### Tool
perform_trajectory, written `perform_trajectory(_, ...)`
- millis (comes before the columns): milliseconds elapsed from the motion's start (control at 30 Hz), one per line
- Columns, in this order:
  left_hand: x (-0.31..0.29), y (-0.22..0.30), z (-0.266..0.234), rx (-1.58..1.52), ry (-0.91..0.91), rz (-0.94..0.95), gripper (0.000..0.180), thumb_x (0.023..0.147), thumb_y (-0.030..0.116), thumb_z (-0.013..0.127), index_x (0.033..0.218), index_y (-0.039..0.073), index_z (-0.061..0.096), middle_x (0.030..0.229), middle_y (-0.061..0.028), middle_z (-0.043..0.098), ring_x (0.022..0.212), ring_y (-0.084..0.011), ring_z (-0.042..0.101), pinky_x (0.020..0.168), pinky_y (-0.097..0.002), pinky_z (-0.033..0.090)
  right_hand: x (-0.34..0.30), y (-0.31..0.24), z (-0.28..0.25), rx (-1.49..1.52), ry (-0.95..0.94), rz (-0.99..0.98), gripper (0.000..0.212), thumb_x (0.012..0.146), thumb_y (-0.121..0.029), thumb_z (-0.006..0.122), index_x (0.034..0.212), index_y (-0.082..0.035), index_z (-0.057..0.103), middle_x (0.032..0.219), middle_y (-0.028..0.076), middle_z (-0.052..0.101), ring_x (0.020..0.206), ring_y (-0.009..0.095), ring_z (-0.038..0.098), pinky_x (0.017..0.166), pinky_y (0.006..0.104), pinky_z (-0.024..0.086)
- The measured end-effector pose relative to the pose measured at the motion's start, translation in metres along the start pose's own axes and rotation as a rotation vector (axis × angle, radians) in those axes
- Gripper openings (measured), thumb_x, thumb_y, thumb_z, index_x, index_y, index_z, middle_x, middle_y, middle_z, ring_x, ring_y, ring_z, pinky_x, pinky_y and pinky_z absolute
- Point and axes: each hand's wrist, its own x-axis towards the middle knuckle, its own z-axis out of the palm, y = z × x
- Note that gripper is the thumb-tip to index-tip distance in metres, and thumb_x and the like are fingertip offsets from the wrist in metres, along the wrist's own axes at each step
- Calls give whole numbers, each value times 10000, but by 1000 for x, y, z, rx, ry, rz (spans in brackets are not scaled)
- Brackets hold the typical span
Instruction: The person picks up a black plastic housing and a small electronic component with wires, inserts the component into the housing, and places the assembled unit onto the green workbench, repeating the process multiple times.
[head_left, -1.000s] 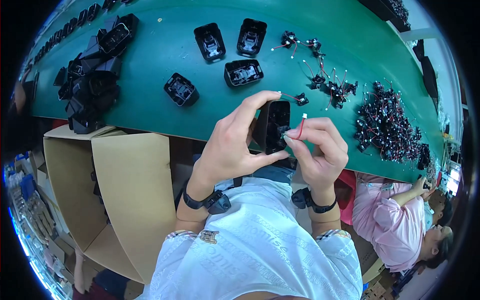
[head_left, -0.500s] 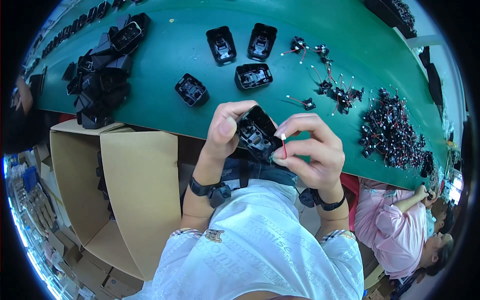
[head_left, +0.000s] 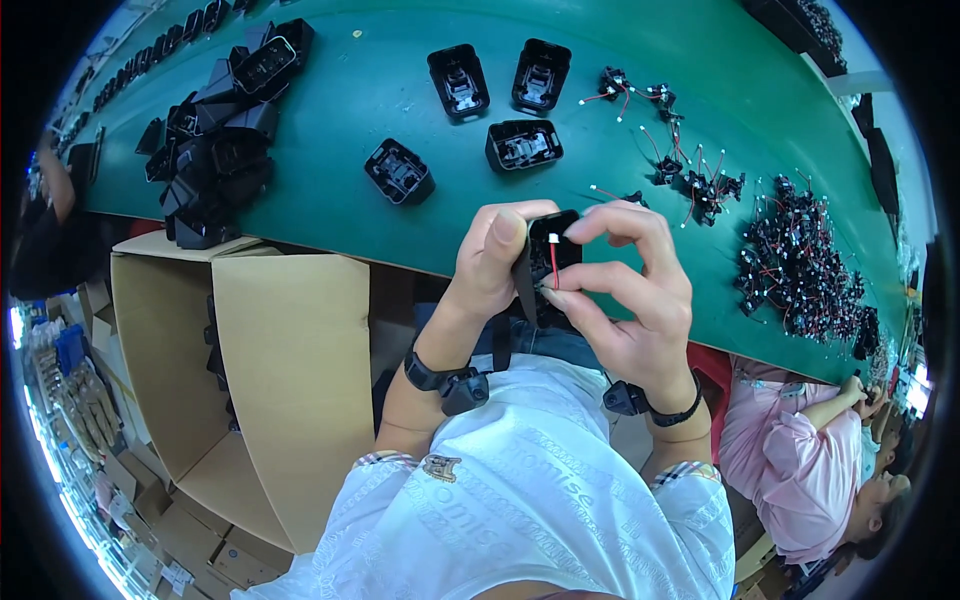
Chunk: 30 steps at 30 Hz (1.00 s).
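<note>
My left hand [head_left: 484, 268] is closed round a black plastic housing [head_left: 527, 284], held over the table's near edge with its open side toward my right hand. My right hand [head_left: 646, 298] pinches at a red wire [head_left: 555, 266] with a small white plug on its upper end, just in front of the housing's opening. Its thumb and forefinger meet at the wire's lower end; whatever part is attached there is hidden by the fingertips. Beyond both hands, several similar black housings [head_left: 524, 146] stand on the green table, open sides up.
On the right of the green table [head_left: 330, 200] lies a large heap of small black wired parts [head_left: 800, 255], with smaller clusters [head_left: 708, 192] nearby. Black housings [head_left: 215, 160] are piled at left. An open cardboard box [head_left: 295, 390] stands below. A person in pink [head_left: 790, 450] sits at right.
My left hand has turned the housing so that its side wall shows more. The right fingers, still pinching the wire, have moved slightly left and overlap the opening. The whole view has shifted a little.
</note>
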Motion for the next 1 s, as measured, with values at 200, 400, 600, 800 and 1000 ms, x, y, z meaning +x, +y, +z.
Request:
perform_trajectory(200, -10, -6, 9, -279, 180, -156, 818, 979, 758, 444, 1039, -32, 646, 854, -49, 639, 707, -88, 575, 593, -247, 458, 2, -5, -9, 14, -156, 28, 293, 679, -153, 892, 949, -123, 784, 1332, 148, 597, 1298, 383, 537, 932, 454, 508)
perform_trajectory(400, -3, 13, 17, -95, 90, -138, 761, 1027, 677, 445, 1152, -39, 668, 938, -57, 665, 773, -96, 610, 654, -238, 497, 16, -3, -13, -54, -250, -90, 371, 651, -221, 920, 939, -72, 738, 1447, 209, 555, 1335, 413, 539, 994, 488, 517)
perform_trajectory(600, 1, 33, -2, 248, 286, 160, 510, 1086, 431, 500, 1267, -38, 588, 702, -18, 591, 629, -71, 557, 564, -222, 430, 93, 16, -26, -127, -298, -278, 280, 680, -101, 870, 899, -30, 710, 1332, 240, 625, 1190, 417, 658, 967, 459, 558)
perform_trajectory(800, -7, 35, -45, 1184, 770, 611, 554, 873, 247, 772, 1313, 16, 527, 1301, -170, 544, 1212, -331, 503, 1019, -444, 409, 275, 155, -17, -588, -42, -343, 290, 785, -304, 864, 945, -79, 777, 1264, 174, 678, 1159, 344, 660, 985, 418, 528)
perform_trajectory(1000, -13, 28, -57, 1311, 804, 459, 819, 780, 318, 868, 1436, 39, 464, 1475, -199, 457, 1400, -392, 401, 1159, -502, 316, 297, 212, 29, -750, -276, 9, 321, 766, -325, 854, 993, -109, 783, 1368, 152, 622, 1208, 362, 611, 1012, 463, 516)
